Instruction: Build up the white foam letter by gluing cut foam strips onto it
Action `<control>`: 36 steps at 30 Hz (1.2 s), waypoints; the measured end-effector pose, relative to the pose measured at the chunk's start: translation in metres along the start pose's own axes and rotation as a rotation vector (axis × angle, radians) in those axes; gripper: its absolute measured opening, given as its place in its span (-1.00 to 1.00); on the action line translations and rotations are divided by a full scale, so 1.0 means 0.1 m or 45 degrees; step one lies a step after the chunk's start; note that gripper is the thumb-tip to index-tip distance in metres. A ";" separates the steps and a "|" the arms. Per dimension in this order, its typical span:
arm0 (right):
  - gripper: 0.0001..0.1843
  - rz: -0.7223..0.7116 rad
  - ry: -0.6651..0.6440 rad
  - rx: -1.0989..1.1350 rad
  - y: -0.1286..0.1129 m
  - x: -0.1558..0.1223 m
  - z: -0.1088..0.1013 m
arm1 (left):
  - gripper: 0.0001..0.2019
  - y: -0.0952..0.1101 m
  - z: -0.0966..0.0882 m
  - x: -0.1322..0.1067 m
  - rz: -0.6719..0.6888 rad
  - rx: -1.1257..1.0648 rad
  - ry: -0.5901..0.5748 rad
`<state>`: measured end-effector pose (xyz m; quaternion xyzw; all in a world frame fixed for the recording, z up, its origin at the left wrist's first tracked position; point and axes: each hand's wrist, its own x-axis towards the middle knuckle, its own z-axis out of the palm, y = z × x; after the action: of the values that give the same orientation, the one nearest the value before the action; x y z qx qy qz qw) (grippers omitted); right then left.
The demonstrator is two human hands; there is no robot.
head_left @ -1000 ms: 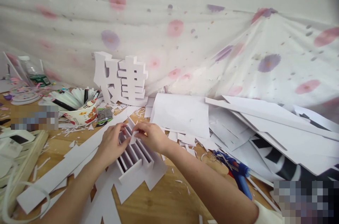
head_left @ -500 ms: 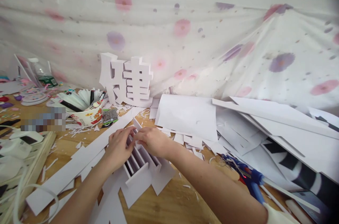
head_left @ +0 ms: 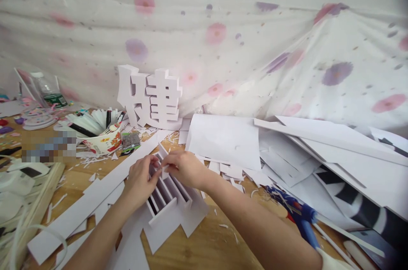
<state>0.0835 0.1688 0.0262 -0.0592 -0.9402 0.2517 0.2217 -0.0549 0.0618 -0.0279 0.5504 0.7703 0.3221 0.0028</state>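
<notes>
A white board structure (head_left: 164,200) with upright parallel walls and narrow slots lies on white sheets on the wooden table. My left hand (head_left: 142,178) is closed at its upper left side, thumb and fingertips on the walls. From the right, my right hand (head_left: 185,169) pinches a small white strip (head_left: 165,172) above the slots, close to my left thumb. The fingers partly hide the structure's far end. Behind stands a finished-looking white three-dimensional Chinese character (head_left: 149,100).
A blue glue gun (head_left: 296,210) lies at right, near stacked white boards (head_left: 344,146). A paper bowl (head_left: 103,142) of markers, a plastic bottle (head_left: 49,91) and a power strip with white chargers (head_left: 19,180) are at left. Paper scraps litter the table (head_left: 191,253).
My right hand has lifted slightly, and the small white strip between its fingertips now shows. My left hand stays on the structure. The view has shifted slightly.
</notes>
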 end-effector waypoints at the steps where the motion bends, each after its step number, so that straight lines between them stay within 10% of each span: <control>1: -0.82 0.070 0.084 0.091 0.00 -0.02 -0.03 | -0.80 0.00 0.00 0.00 0.001 -0.005 0.000; 8: -0.84 0.588 0.405 1.093 -0.04 -0.29 -0.16 | -0.76 0.15 -0.09 -0.05 -0.097 -0.225 0.088; 15: -0.60 0.895 0.709 1.536 -0.31 -0.73 -0.12 | -0.72 0.87 -0.09 -0.17 -0.193 -1.078 -0.196; 19: -0.68 0.771 0.649 1.219 -0.27 -1.03 -0.15 | -0.70 1.17 0.03 -0.22 -0.271 -1.175 -0.186; 27: -0.70 0.826 0.194 -0.390 0.02 -1.87 -0.22 | -0.65 1.33 0.19 -0.43 -0.349 -1.335 -0.539; 36: -0.76 0.925 0.097 -0.548 0.07 -2.05 -0.05 | -0.58 1.51 0.46 -0.59 -0.625 -1.631 -0.645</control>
<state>0.2694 0.1317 -0.0526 -0.4409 -0.8805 0.1091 0.1356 0.1122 0.0625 -0.0093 0.3099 0.5076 0.5624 0.5745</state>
